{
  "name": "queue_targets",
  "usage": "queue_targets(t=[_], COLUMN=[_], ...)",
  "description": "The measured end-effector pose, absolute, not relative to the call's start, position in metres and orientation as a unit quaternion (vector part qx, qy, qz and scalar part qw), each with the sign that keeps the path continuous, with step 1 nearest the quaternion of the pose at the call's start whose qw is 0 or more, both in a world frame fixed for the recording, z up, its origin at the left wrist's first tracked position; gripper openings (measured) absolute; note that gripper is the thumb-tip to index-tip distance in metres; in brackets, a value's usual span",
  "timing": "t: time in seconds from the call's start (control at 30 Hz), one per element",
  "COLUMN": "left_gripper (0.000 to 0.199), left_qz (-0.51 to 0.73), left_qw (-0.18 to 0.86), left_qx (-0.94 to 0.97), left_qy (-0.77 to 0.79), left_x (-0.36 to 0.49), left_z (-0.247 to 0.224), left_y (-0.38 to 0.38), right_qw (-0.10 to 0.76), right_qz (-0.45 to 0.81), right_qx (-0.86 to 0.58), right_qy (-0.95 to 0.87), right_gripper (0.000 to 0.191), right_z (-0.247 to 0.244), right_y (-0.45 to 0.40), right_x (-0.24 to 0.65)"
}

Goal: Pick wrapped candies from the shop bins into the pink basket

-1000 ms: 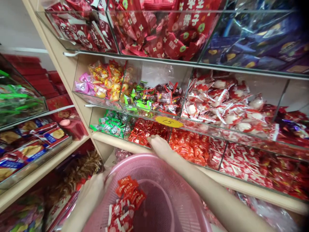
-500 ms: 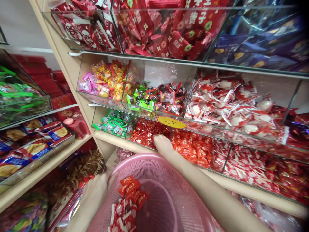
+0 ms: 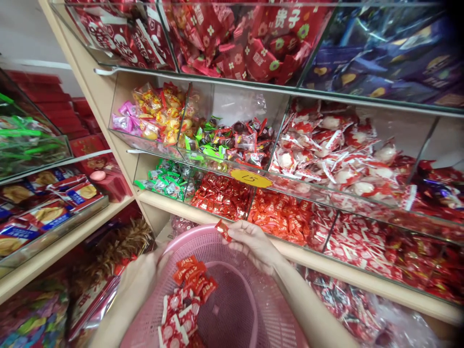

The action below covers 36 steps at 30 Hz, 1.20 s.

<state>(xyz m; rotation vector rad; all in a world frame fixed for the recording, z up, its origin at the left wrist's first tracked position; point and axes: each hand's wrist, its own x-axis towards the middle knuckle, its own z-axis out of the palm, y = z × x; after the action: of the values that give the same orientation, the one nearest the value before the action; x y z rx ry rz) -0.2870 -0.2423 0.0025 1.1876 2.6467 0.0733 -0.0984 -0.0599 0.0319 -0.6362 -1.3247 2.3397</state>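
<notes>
My left hand [image 3: 145, 268] is closed on the left rim of a pink mesh basket [image 3: 232, 285]; its fingertips are blurred. Over the basket's far rim, my right hand [image 3: 252, 241] pinches a small red wrapped candy [image 3: 223, 230]. Inside the basket, on its left side, lie orange-red packets [image 3: 195, 276] above red-and-white packets [image 3: 181, 309]. Just beyond the rim, a low bin holds dark red candies [image 3: 221, 195], with a bin of orange-red candies [image 3: 281, 215] to its right.
Clear-walled bins of wrapped sweets fill the shelves ahead. A yellow price tag [image 3: 251, 178] is fixed to the middle bin front. A wooden upright [image 3: 87, 96] divides these shelves from the left ones, which hold boxed packets [image 3: 47, 212]. The lower shelf edge [image 3: 293, 251] runs behind the basket.
My right hand has drawn back from the dark red candy bin to above the basket, with a red candy now visible in its fingers. The view has shifted slightly.
</notes>
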Motion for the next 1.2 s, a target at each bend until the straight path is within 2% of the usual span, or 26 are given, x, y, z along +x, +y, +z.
queue_targets(t=[0.2,0.57,0.8,0.97,1.1,1.2], left_gripper=[0.053,0.054,0.051,0.051,0.051,0.051], left_qz=[0.019,0.022,0.036,0.033,0.024,0.016], left_qw=[0.126,0.120,0.121,0.120,0.115,0.117], left_qx=[0.395,0.396,0.407,0.405,0.400,0.395], left_qy=[0.910,0.910,0.905,0.906,0.909,0.911], left_x=[-0.291,-0.289,-0.287,-0.287,-0.286,-0.286], left_z=[-0.003,-0.003,-0.001,0.000,0.000,0.000], left_y=[-0.244,-0.243,-0.242,-0.242,-0.241,-0.240], right_qw=[0.177,0.144,0.160,0.211,0.276,0.312], right_qz=[0.827,0.847,0.819,0.788,0.699,0.662], right_qx=[-0.184,-0.176,-0.214,-0.221,-0.193,-0.175], right_qy=[-0.501,-0.480,-0.508,-0.535,-0.630,-0.659], right_gripper=[0.044,0.029,0.035,0.030,0.024,0.042], right_z=[0.028,0.035,0.036,0.031,0.028,0.024], right_y=[-0.061,-0.075,-0.084,-0.086,-0.087,-0.088], right_x=[-0.100,-0.097,-0.092,-0.092,-0.093,-0.094])
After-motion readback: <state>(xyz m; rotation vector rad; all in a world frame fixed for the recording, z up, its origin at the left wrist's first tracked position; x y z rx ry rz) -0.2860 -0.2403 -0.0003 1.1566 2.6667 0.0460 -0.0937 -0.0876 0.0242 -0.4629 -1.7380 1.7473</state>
